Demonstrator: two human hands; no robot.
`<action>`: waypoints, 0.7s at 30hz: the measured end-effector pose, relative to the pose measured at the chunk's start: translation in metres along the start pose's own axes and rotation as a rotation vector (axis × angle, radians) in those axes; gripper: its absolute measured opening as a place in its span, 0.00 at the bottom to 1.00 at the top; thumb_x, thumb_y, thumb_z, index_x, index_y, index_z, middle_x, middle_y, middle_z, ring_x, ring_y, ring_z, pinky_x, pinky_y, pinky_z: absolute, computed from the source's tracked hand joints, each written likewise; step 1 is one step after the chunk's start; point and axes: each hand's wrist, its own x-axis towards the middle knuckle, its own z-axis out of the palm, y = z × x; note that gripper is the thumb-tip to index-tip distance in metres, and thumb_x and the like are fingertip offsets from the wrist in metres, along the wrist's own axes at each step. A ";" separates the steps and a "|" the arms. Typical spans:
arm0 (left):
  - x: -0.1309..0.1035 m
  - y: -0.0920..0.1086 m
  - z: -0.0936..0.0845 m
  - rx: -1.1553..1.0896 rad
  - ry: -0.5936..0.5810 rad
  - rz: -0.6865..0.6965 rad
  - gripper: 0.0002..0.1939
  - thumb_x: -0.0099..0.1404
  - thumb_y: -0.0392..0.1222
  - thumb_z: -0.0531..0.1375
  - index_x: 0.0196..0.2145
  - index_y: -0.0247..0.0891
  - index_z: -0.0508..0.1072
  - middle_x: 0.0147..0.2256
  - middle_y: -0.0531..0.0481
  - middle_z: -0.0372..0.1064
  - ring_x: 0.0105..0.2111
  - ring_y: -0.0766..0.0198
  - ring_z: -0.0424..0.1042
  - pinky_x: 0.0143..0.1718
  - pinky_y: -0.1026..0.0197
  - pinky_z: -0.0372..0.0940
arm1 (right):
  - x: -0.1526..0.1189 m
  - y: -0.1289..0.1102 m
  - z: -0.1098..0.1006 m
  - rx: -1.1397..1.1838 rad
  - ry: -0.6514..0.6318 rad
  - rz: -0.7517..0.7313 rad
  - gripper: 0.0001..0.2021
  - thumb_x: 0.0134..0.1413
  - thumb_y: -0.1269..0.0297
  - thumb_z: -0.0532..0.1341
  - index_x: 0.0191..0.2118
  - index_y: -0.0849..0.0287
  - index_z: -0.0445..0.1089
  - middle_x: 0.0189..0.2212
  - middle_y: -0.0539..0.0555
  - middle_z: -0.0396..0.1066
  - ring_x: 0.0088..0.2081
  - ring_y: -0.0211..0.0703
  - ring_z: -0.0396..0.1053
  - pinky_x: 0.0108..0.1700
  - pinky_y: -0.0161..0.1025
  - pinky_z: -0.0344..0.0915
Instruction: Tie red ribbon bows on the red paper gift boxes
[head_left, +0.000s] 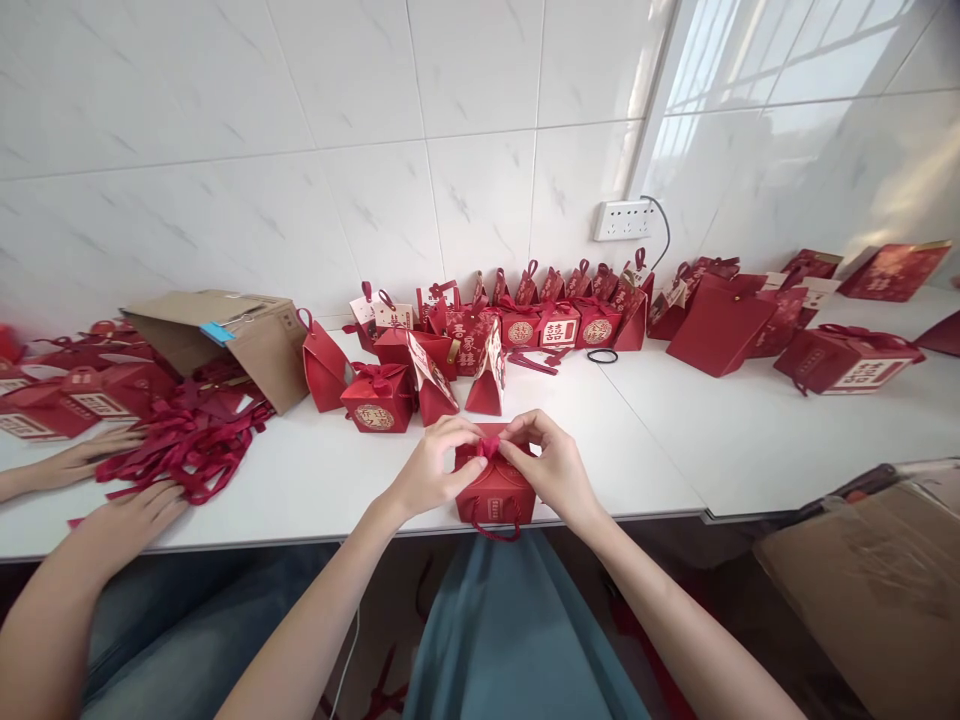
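Observation:
A red gift box (496, 500) with a rope handle hanging down its front stands at the table's front edge, right before me. On its top sits a dark red ribbon bow (489, 446). From the left, my left hand (442, 465) pinches one side of the bow between thumb and fingers. My right hand (550, 462) grips the bow's other side the same way. Behind my hands stand a red box with a round gold emblem (378, 410) and two upright folded boxes, the nearer right one (487, 375) with a pale printed side.
Rows of red gift boxes (559, 325) line the wall. A tipped cardboard carton (259, 350) spills a heap of ribbons (195, 440) at left, where another person's hands (135, 515) rest. A black ring (602, 356) lies behind. A large carton (877, 570) stands at lower right.

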 end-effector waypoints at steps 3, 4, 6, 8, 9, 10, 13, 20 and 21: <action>0.001 0.001 0.003 0.006 0.010 -0.019 0.05 0.58 0.40 0.59 0.33 0.38 0.72 0.38 0.46 0.70 0.41 0.57 0.67 0.47 0.52 0.61 | 0.001 0.000 -0.001 -0.036 -0.001 -0.002 0.05 0.47 0.64 0.61 0.30 0.57 0.64 0.27 0.50 0.70 0.31 0.40 0.69 0.36 0.38 0.67; 0.001 0.001 0.004 -0.003 0.017 -0.031 0.05 0.58 0.40 0.59 0.33 0.38 0.72 0.38 0.46 0.69 0.42 0.57 0.66 0.47 0.52 0.61 | 0.001 -0.001 -0.001 -0.048 -0.002 -0.005 0.05 0.47 0.64 0.61 0.30 0.57 0.64 0.27 0.50 0.70 0.31 0.40 0.69 0.36 0.38 0.67; 0.001 0.001 0.006 -0.033 0.026 -0.061 0.05 0.59 0.42 0.59 0.31 0.39 0.73 0.39 0.46 0.69 0.43 0.57 0.66 0.48 0.52 0.61 | 0.002 -0.001 -0.002 -0.066 -0.007 -0.010 0.05 0.47 0.64 0.61 0.30 0.57 0.65 0.28 0.50 0.70 0.31 0.40 0.69 0.36 0.38 0.67; 0.002 0.001 0.008 -0.079 0.020 -0.100 0.07 0.60 0.43 0.58 0.29 0.39 0.73 0.40 0.46 0.69 0.44 0.57 0.66 0.49 0.52 0.59 | 0.002 -0.001 -0.003 -0.070 -0.019 -0.010 0.05 0.47 0.64 0.61 0.30 0.57 0.65 0.28 0.50 0.70 0.32 0.40 0.69 0.36 0.38 0.67; 0.002 0.001 0.009 -0.111 0.011 -0.122 0.08 0.61 0.43 0.57 0.29 0.39 0.73 0.41 0.46 0.69 0.45 0.57 0.65 0.50 0.52 0.59 | 0.003 0.000 -0.003 -0.069 -0.029 -0.008 0.05 0.48 0.63 0.61 0.30 0.57 0.66 0.28 0.50 0.71 0.32 0.41 0.69 0.37 0.38 0.67; 0.002 0.000 0.010 -0.146 -0.001 -0.143 0.08 0.61 0.43 0.57 0.30 0.39 0.74 0.41 0.46 0.68 0.46 0.57 0.65 0.51 0.52 0.58 | 0.003 0.000 -0.003 -0.067 -0.040 -0.007 0.05 0.48 0.63 0.61 0.30 0.57 0.66 0.27 0.50 0.71 0.32 0.41 0.69 0.37 0.38 0.66; 0.002 -0.002 0.011 -0.247 -0.022 -0.194 0.09 0.61 0.44 0.57 0.30 0.39 0.75 0.42 0.46 0.68 0.48 0.56 0.64 0.52 0.53 0.57 | 0.006 0.000 -0.004 -0.073 -0.073 -0.010 0.04 0.48 0.63 0.61 0.29 0.58 0.67 0.27 0.50 0.71 0.32 0.41 0.69 0.37 0.38 0.66; 0.002 -0.004 0.018 -0.353 0.066 -0.238 0.12 0.62 0.46 0.56 0.27 0.38 0.75 0.41 0.46 0.66 0.46 0.57 0.65 0.51 0.54 0.58 | 0.001 -0.003 -0.010 -0.264 -0.064 -0.240 0.02 0.54 0.67 0.59 0.33 0.57 0.67 0.32 0.53 0.70 0.36 0.43 0.69 0.39 0.41 0.67; 0.002 -0.004 0.018 -0.354 0.082 -0.242 0.12 0.62 0.46 0.56 0.27 0.38 0.75 0.41 0.46 0.66 0.46 0.57 0.65 0.51 0.54 0.58 | -0.002 -0.005 -0.012 -0.314 -0.059 -0.308 0.02 0.54 0.68 0.59 0.34 0.57 0.68 0.34 0.54 0.69 0.38 0.43 0.69 0.41 0.42 0.67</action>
